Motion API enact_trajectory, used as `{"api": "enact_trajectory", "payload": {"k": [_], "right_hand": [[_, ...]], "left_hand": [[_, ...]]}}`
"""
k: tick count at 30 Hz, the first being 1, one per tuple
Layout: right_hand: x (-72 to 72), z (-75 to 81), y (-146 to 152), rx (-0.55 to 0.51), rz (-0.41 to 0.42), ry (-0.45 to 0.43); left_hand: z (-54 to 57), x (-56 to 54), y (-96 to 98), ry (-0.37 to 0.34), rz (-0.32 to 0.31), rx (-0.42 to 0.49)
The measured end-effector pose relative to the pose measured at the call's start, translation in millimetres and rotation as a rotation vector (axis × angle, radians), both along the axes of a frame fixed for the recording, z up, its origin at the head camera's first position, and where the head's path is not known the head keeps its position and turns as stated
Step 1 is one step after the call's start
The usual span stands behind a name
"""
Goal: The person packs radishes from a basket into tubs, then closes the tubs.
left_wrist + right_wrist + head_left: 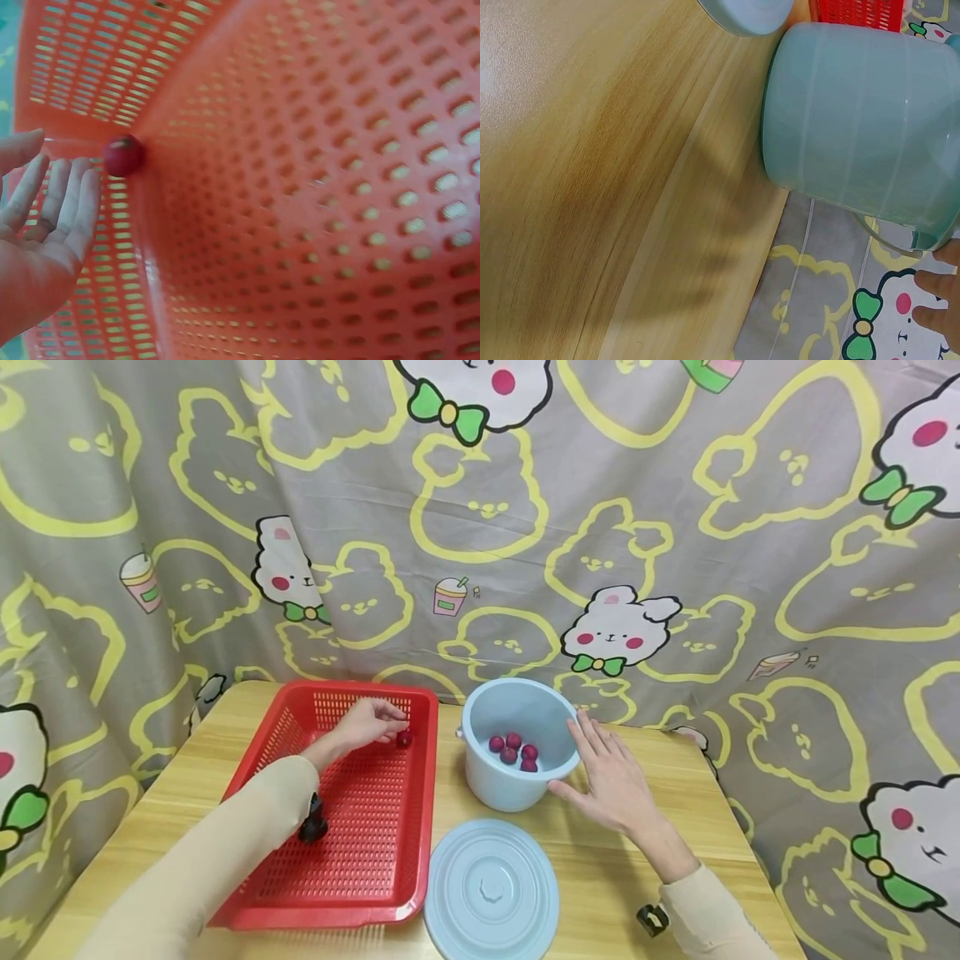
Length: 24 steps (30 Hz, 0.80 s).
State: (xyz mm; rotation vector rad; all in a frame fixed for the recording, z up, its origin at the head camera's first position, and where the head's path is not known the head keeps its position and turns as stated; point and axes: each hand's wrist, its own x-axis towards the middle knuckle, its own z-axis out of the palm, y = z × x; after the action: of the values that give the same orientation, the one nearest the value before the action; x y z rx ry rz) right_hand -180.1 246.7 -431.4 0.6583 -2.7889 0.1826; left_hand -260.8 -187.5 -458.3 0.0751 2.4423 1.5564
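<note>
A single small dark red round fruit (405, 737) lies in the far right corner of the red perforated basket (360, 827). My left hand (367, 722) is inside the basket close beside it. In the left wrist view the fingers are loosely bent, with a gap between the fingertips and the fruit (124, 156). To the right stands a light blue bucket (487, 781), with several similar fruits (508, 754) on its bottom. My right hand (615, 777) rests against the bucket's right rim with fingers extended. Only its fingertips (937, 285) show in the right wrist view.
A round light blue lid (525, 893) lies flat on the wooden table (615, 893), in front of the bucket and right of the basket. A patterned grey curtain (487, 585) hangs behind the table. The bucket's thin handle (889, 244) hangs along its side.
</note>
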Motion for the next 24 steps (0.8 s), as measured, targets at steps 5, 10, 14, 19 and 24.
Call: {"api": "enact_trajectory", "payload": {"k": [5,10,14,19,24], "right_hand": [[0.1,0.0,0.0,-0.006,0.003,0.015],[0.5,0.4,-0.4,0.0,0.001,0.008],[0.7,1.4,-1.1,0.0,-0.003,-0.009],[0.7,1.4,-1.0,-0.006,-0.003,-0.02],[0.6,0.6,-0.7,-0.011,0.002,-0.018]], "left_hand": [[-10.2,0.5,-0.2,-0.006,0.015,-0.006],[-16.7,2.2,0.6,-0.001,0.027,-0.016],[-21.2,2.7,1.2,-0.007,0.042,-0.025],[-25.0,3.4,2.5,-0.028,0.063,-0.023],[-25.3,5.6,4.5,-0.04,0.056,-0.008]]}}
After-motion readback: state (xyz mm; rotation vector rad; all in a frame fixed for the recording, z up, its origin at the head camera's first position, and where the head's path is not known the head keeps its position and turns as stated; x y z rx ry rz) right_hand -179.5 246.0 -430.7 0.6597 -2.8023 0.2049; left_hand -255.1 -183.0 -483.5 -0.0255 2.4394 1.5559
